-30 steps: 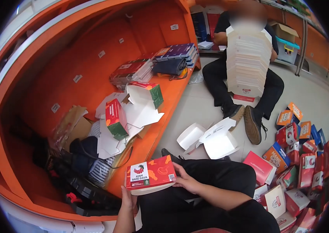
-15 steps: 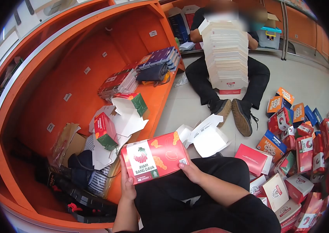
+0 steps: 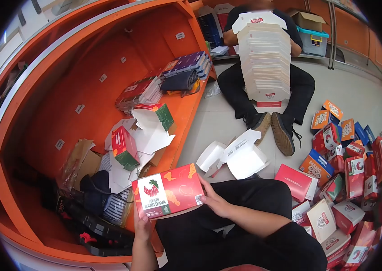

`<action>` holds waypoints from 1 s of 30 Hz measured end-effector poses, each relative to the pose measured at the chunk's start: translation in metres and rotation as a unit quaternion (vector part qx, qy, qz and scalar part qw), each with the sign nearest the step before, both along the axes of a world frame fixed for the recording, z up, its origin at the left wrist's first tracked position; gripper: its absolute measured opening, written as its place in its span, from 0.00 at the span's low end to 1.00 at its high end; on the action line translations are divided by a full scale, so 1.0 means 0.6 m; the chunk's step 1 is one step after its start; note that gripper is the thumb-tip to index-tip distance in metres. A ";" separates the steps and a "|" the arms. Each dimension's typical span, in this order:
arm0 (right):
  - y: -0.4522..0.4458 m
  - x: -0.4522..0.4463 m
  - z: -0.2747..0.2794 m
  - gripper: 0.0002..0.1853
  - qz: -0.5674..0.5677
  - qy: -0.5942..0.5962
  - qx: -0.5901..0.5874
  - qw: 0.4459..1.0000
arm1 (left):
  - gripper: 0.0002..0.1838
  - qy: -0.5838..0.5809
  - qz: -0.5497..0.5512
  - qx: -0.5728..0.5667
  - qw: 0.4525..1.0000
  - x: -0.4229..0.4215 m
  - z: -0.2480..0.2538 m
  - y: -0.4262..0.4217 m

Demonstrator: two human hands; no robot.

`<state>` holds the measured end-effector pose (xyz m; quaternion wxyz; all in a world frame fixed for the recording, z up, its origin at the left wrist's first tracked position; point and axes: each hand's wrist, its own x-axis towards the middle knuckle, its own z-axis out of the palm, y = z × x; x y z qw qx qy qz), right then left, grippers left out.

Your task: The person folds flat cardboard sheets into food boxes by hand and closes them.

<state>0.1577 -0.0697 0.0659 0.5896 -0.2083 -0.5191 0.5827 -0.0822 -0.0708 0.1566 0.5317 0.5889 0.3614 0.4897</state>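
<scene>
A closed red food box (image 3: 182,186) with a white label reading "Ayam Bang Dava" is held over my lap, its printed face turned up toward me. My left hand (image 3: 142,228) grips it at the lower left corner, with most of the fingers hidden behind the box. At the right end, my right hand (image 3: 214,198) clasps the box, thumb on the front near the small square code. Beyond it, open white boxes (image 3: 245,160) lie on the floor. Two partly folded red and green boxes (image 3: 123,147) stand on the orange shelf to the left.
A large heap of folded boxes (image 3: 353,176) covers the floor at my right. Opposite sits a person with a tall stack of flat cartons (image 3: 267,63) between the legs. The orange shelf unit (image 3: 186,124) borders my left, holding flat box stacks (image 3: 139,92) and cloth bags.
The red box has moved slightly left and down and tilted a little in my hands. My right hand now wraps further round its right end. The person opposite has tipped the stack's top carton.
</scene>
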 end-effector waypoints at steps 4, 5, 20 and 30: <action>-0.007 -0.007 0.014 0.38 0.016 0.077 -0.052 0.996 | 0.45 0.018 0.046 0.058 0.997 0.015 0.002 0.008; -0.006 -0.007 0.013 0.38 0.006 0.081 -0.057 0.995 | 0.45 0.037 0.033 0.068 0.996 -0.001 -0.008 0.016; 0.013 0.000 -0.005 0.34 -0.116 0.113 -0.021 0.987 | 0.33 -0.009 0.107 0.090 0.990 0.048 -0.038 0.058; 0.020 -0.016 -0.011 0.43 -0.140 -0.012 -0.057 0.988 | 0.27 -0.151 0.158 0.043 0.975 0.088 -0.064 0.079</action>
